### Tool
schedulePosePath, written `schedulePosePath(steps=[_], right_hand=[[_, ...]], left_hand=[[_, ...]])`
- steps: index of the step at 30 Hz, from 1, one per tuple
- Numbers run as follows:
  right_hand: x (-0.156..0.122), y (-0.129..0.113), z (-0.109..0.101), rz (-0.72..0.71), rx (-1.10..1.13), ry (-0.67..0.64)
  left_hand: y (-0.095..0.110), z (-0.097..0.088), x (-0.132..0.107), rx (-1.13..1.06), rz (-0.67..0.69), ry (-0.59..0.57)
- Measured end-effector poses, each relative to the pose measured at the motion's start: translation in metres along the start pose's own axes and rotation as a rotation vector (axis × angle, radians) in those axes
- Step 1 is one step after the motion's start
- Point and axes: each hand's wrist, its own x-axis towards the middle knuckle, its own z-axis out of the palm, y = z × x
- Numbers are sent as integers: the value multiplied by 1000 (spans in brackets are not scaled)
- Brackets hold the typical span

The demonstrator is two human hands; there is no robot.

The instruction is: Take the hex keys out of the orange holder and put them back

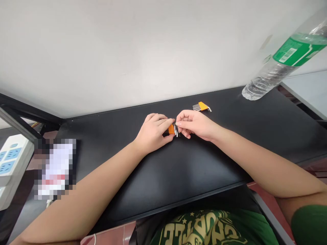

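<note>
My left hand (pixel 153 132) rests on the black tabletop (pixel 178 170), fingers closed around an orange holder of hex keys (pixel 171 129). My right hand (pixel 194 124) meets it from the right, with thumb and fingers pinched on the silver key ends (pixel 176 130) sticking out of that holder. A second orange holder with several silver hex keys (pixel 201 107) lies on the table just behind my right hand, untouched.
A clear plastic water bottle with a green label (pixel 283 63) stands at the back right corner. A white power strip (pixel 10 160) sits off the left edge, beside a blurred flat object (pixel 55 168). A white wall runs behind the table.
</note>
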Motion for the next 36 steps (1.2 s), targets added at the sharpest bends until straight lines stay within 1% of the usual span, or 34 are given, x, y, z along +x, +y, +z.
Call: schedulePosePath(steps=[7, 10, 13, 18, 23, 28, 30, 34, 36], right_hand=[[3, 8, 2, 31, 57, -61], [1, 7, 4, 63, -5, -52], [1, 5, 5, 98, -121, -28], [3, 6, 6, 120, -292, 9], [3, 5, 5, 121, -316, -24], [3, 1, 6, 183, -298, -41], [1, 1, 7, 151, -368, -43], [-3, 1, 8, -109, -636, -18], [-5, 1, 8, -165, -705, 16]], left_hand=[[1, -1, 1, -20, -11, -28], [2, -2, 1, -13, -14, -46], [2, -2, 0, -3, -9, -48], [2, -1, 0, 13, 11, 3], [2, -1, 0, 43, 11, -17], [2, -2, 1, 49, 0, -40], [1, -2, 1, 44, -14, -61], [0, -1, 1, 31, -17, -66], [1, -1, 1, 37, -12, -68]])
